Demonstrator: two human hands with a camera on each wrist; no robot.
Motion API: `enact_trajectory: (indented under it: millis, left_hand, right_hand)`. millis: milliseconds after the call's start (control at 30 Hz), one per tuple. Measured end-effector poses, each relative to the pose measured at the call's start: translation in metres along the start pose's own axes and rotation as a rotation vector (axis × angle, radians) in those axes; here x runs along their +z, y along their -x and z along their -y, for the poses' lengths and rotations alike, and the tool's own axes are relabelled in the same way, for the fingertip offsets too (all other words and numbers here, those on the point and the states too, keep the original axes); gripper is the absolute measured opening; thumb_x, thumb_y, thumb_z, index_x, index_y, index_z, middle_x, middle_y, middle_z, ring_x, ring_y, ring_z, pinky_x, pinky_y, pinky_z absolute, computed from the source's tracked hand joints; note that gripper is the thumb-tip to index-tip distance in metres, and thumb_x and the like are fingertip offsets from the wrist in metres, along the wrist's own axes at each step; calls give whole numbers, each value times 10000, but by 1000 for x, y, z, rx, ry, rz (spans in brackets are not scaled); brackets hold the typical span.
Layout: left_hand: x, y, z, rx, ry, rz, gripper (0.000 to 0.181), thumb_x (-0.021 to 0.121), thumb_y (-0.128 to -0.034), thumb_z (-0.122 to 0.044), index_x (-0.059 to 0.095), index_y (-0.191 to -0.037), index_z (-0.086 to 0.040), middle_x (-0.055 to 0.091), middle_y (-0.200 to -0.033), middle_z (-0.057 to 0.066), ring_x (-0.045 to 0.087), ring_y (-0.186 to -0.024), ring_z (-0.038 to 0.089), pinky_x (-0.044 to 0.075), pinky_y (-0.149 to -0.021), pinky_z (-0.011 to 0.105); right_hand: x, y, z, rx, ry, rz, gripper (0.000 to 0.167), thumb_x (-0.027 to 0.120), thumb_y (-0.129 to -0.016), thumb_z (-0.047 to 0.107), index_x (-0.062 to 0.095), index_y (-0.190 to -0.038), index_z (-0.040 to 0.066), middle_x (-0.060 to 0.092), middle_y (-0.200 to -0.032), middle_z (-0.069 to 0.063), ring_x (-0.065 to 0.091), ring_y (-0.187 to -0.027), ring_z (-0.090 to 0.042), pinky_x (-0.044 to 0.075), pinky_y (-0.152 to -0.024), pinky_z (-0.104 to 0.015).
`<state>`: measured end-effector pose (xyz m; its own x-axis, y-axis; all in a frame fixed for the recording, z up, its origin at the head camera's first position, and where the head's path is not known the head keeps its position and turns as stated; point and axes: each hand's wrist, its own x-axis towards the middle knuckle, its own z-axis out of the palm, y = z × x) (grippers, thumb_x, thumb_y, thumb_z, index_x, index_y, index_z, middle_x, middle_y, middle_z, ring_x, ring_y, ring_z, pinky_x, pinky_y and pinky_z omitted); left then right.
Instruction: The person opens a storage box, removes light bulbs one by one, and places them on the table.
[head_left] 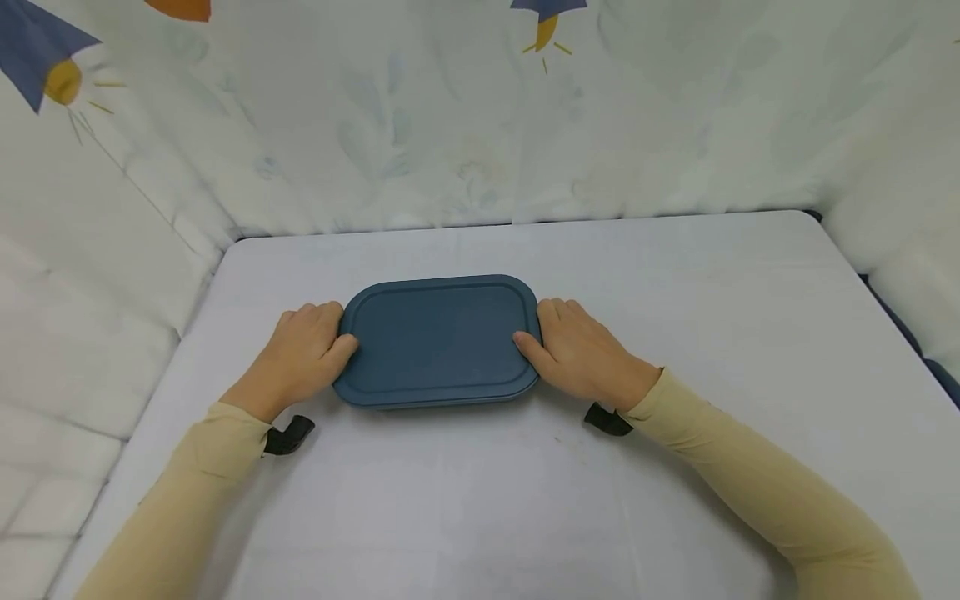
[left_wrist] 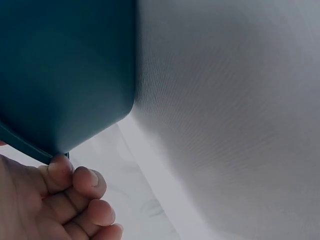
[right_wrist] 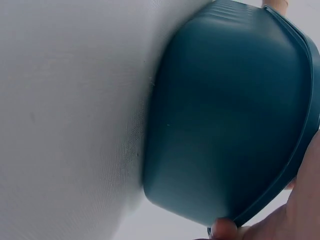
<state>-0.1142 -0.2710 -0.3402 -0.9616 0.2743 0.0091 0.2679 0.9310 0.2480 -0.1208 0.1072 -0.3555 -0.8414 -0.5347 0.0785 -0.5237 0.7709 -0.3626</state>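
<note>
Centrally, lidded blue container (head_left: 438, 343), contents hidden, left hand (head_left: 302, 350) gripping one end, right hand (head_left: 587, 350) the other

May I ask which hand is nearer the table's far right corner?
Right; the right hand is left and short of that corner, the left hand farther left, at the container's left end.

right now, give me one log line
blue lidded box: on table | left hand: grips left end | right hand: grips right end
</note>
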Motion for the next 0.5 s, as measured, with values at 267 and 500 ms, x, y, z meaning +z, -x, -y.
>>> enact_trajectory:
  millis: [267, 500]
  left_hand:
    - [-4, 3, -1, 2, -17, -5, 200, 425, -950, -218, 465, -798, -96, 460, -734, 62, 460, -726, 245, 337, -767, 416]
    - [-5, 7, -4, -5, 23, 29, 179, 419, -940, -187, 477, -808, -80, 461, -730, 60, 454, -687, 211, 333, -713, 353]
  right_hand:
    - [-3, 1, 0, 24, -19, 20, 398, 471, -1048, 413, 504, -969, 24, 466, -818, -63, 447, -756, -215, 375, -707, -314]
    - [-2, 6, 2, 3, -28, 23, 387, 487, -1049, 380, 515, -972, 2, 472, -807, -62, 448, -735, -195, 385, -696, -303]
